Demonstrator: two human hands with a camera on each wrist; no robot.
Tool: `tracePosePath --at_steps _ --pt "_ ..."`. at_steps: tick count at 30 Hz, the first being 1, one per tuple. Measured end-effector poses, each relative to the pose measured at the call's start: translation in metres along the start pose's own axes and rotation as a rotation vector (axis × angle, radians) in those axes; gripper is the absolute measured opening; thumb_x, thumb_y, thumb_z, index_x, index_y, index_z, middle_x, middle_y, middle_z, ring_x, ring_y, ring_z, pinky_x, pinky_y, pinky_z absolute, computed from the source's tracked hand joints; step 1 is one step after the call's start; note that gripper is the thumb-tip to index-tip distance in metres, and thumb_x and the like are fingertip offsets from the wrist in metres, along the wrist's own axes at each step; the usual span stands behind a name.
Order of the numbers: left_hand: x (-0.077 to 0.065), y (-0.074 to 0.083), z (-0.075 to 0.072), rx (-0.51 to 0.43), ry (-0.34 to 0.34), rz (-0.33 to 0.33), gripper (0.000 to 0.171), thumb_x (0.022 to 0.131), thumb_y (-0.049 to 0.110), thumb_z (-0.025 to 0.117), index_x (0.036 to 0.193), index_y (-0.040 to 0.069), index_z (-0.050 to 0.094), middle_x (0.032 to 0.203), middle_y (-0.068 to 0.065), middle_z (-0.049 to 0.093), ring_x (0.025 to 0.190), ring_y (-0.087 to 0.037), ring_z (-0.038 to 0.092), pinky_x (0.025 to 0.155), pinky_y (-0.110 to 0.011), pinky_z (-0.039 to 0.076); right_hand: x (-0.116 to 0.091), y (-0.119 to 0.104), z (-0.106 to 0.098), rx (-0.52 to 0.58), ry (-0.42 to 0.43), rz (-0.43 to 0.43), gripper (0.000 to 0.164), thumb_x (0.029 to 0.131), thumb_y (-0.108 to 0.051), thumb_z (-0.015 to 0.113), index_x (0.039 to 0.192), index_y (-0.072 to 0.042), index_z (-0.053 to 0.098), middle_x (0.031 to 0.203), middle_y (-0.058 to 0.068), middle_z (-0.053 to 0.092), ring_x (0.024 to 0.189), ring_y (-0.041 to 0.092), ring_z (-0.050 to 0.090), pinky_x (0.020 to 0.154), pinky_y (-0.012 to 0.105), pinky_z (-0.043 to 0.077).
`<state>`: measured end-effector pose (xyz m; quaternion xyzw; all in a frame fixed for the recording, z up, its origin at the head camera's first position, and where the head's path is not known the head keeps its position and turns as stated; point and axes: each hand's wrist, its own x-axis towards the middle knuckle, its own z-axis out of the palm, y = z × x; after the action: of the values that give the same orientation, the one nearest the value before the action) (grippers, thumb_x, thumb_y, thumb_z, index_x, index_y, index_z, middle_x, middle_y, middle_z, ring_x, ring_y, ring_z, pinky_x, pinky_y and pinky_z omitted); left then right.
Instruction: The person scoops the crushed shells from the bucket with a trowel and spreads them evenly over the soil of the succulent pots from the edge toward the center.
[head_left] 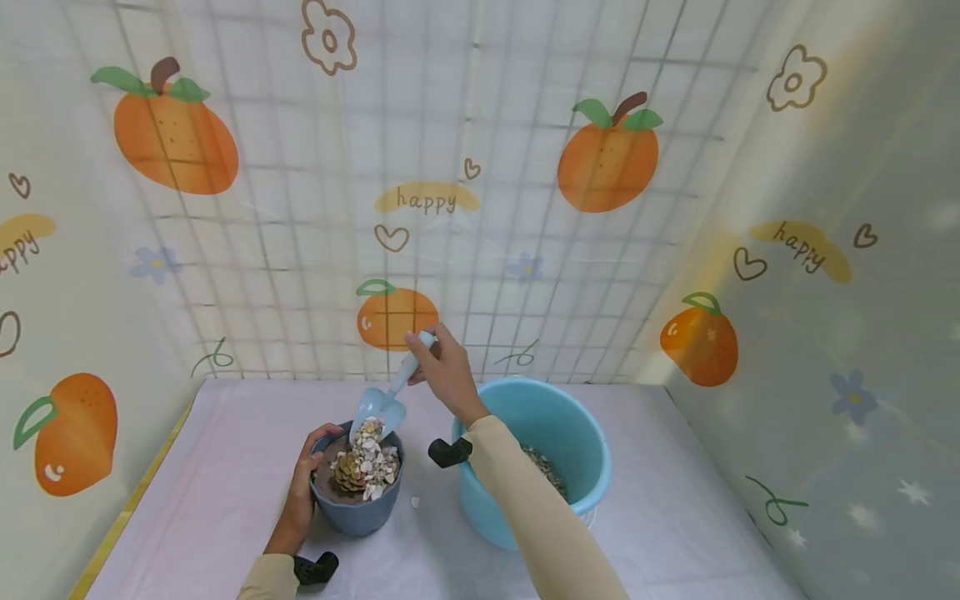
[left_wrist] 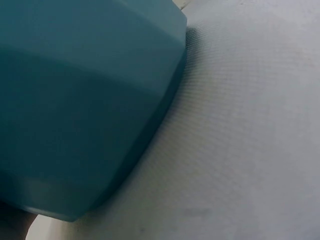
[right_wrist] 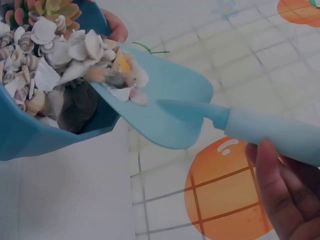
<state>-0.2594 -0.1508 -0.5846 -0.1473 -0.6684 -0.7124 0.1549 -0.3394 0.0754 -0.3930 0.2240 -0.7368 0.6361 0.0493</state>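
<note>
One table [head_left: 675, 500], covered in pale cloth, is being occupied by two vessels. On the right, a light blue bucket [head_left: 478, 507] is being partly screened by the right forearm [head_left: 528, 508]; loose bits [head_left: 551, 475] are being seen inside. To its left, a blue-grey pot [head_left: 358, 518] is being gripped at its left side by the left hand [head_left: 300, 487]. By the right hand [head_left: 450, 375], raised beyond the pot, a light blue trowel [head_left: 382, 404] is being gripped at the handle. Its blade is being held tilted down over the pot, and shells [head_left: 380, 465] are being tipped from it. In the pot, a succulent [head_left: 349, 472] is being partly ringed by shells. Between the vessels, one pale fragment [head_left: 415, 502] is being observed on the cloth.
</note>
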Motion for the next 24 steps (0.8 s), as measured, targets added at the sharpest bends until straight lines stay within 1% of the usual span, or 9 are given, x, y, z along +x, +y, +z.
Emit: tracePosePath --at_steps 3,7,9,13,17,24 --pt "-0.0004 0.0018 0.0009 -0.005 0.0 -0.018 0.047 0.102 0.018 0.023 0.142 0.004 0.043 0.142 -0.013 0.04 0.134 -0.018 0.031 0.106 -0.031 0.017 -0.0003 0.0012 -0.0002 -0.007 -0.003 -0.011 0.023 0.1 -0.026 0.058 0.106 -0.005 0.052 0.082 0.029 0.062 0.069 0.046 0.066 0.066 0.048 0.056" --pt "-0.0006 0.0026 0.0016 -0.025 0.005 -0.053 0.047 0.102 0.022 0.023 0.142 0.007 0.043 0.143 -0.009 0.04 0.135 -0.018 0.03 0.107 -0.037 0.015 0.0004 0.0029 -0.0005 -0.013 -0.017 -0.033 0.024 0.101 -0.026 0.058 0.108 -0.005 0.053 0.08 0.029 0.061 0.067 0.044 0.066 0.066 0.047 0.056" --pt "-0.0003 0.0025 0.0015 -0.03 0.001 -0.061 0.048 0.103 0.022 0.022 0.143 0.007 0.043 0.144 -0.009 0.039 0.136 -0.019 0.03 0.107 -0.038 0.016 0.001 0.0033 -0.0007 -0.007 -0.021 -0.037 0.024 0.101 -0.026 0.058 0.108 -0.004 0.053 0.08 0.029 0.061 0.067 0.044 0.066 0.066 0.047 0.056" --pt "0.0005 0.002 0.0008 -0.035 -0.023 -0.053 0.049 0.103 0.02 0.019 0.144 0.005 0.04 0.145 -0.013 0.037 0.135 -0.021 0.03 0.105 -0.032 0.02 0.0011 0.0029 -0.0008 -0.004 -0.023 -0.034 0.024 0.101 -0.026 0.058 0.109 -0.004 0.053 0.08 0.029 0.061 0.067 0.044 0.066 0.067 0.047 0.056" --pt "0.002 0.0014 0.0002 -0.061 -0.041 -0.041 0.048 0.103 0.019 0.02 0.144 0.004 0.04 0.145 -0.014 0.037 0.134 -0.023 0.032 0.104 -0.025 0.023 0.0005 0.0014 0.0 0.003 -0.025 -0.033 0.023 0.101 -0.025 0.058 0.108 -0.003 0.053 0.081 0.03 0.061 0.068 0.045 0.066 0.067 0.048 0.056" --pt "0.0042 0.0007 -0.0009 -0.077 -0.06 -0.041 0.048 0.103 0.021 0.02 0.144 0.004 0.04 0.144 -0.014 0.037 0.133 -0.022 0.034 0.103 -0.025 0.024 -0.0005 0.0006 0.0003 -0.012 -0.034 -0.032 0.021 0.101 -0.024 0.057 0.108 -0.004 0.053 0.08 0.03 0.061 0.068 0.046 0.066 0.068 0.049 0.055"
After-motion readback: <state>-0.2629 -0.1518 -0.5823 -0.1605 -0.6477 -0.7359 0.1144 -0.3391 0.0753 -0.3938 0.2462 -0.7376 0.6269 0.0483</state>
